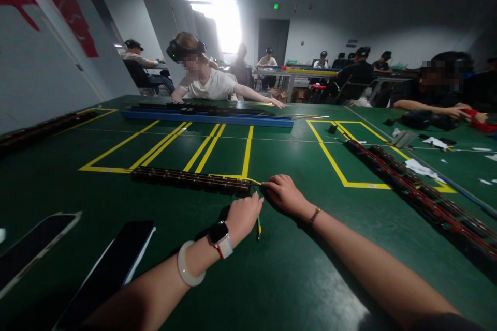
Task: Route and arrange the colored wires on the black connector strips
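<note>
From where I stood, the person's two hands worked close together over a green table (295, 279). The right hand (286, 195) had its thumb and fingers drawn together at the tip of a thin yellow wire (254, 181), which ran from the near end of a long dark strip (190, 178). That strip lay to the left of the right hand and just beyond the left hand (241, 214), stretching away leftward along the yellow tape lines (247, 150).

The left hand's fingers were curled in, with the thumb side near the strip's end; I could not tell whether they gripped anything. A short green-and-yellow wire (259, 225) hung down just beside that hand's fingertips, on the side toward the right arm.

A watch (219, 232) and a pale bangle (190, 264) sat behind the left hand, a thin bracelet (315, 215) behind the right. Nearer the body and left of the left hand lay two dark flat slabs (108, 269). Well beyond both hands stood a long blue rail (217, 118), and behind it a co-worker in a pale shirt (212, 84) leaned over with one arm stretched out. Off to the right of the right hand lay a bundle of red wires (411, 194), with white scraps (423, 167) beside it.
</note>
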Available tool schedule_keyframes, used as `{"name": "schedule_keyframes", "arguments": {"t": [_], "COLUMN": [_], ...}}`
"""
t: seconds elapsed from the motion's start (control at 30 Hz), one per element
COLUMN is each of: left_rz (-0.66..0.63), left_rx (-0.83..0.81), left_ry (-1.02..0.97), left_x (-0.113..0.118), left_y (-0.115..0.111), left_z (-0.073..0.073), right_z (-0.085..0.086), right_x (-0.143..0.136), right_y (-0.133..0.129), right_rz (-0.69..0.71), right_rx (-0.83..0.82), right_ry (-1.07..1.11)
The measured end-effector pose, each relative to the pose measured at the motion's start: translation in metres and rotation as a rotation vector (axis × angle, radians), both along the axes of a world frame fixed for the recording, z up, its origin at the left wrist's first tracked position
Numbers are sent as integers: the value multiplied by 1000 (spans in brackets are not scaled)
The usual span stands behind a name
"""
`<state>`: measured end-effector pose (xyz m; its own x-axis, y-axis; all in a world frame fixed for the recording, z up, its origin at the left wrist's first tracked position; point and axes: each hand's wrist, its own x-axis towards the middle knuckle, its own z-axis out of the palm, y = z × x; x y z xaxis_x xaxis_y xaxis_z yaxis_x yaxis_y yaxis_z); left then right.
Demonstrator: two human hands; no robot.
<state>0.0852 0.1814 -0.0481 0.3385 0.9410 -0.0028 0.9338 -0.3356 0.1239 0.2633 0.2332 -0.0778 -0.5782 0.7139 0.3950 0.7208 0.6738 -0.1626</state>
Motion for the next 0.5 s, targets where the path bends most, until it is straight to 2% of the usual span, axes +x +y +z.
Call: {"name": "schedule_keyframes", "arguments": {"t": [0.1,0.2,0.27,0.33,0.43,0.5], "left_rz": [-89,-207,-249,-239,-134,-74], "left_rx": [47,30,-50,-249,-654,-837], "left_ry": [-105,-409,-652,-879,-1161,-1317], "left_x": [-2,-2,-1,0,1,0], "left_y": [-1,-3,-4,-4,-3,-2], "left_z": [-3,-3,-3,-2,-1,0], "right_z": [7,11,10,9,10,10], "right_x": [-3,-8,-13,-15,-13,-9], "right_y": [-1,-4,-6,-6,1,7], "right_rz": [-15,-23,-22,-35,-107,-137], "right_rx": [-47,-144,-197,-234,-310,-394], "right_ry": [28,89,102,84,60,84]}}
